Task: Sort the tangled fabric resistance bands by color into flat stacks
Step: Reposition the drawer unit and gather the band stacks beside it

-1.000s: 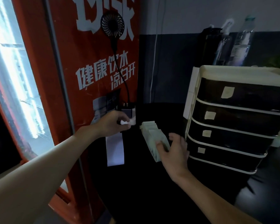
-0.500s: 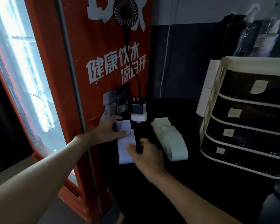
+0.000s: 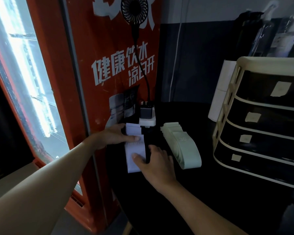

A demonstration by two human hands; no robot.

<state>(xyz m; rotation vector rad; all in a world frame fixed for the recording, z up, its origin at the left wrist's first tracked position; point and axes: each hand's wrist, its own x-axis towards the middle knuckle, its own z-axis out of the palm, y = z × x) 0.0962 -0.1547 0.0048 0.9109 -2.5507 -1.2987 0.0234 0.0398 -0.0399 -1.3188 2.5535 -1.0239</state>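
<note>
left hand and right hand flat, open-fingered on lavender bands; right hand earlier on green stack

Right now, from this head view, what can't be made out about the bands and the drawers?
- Head view: the dark strip beside the lavender band blends into the black table; the right hand covers its near end.
- Head view: lavender layer count unclear from above; the left hand presses on it.
- Head view: drawer unit labels too blurred to read; right edge crops it.
</note>
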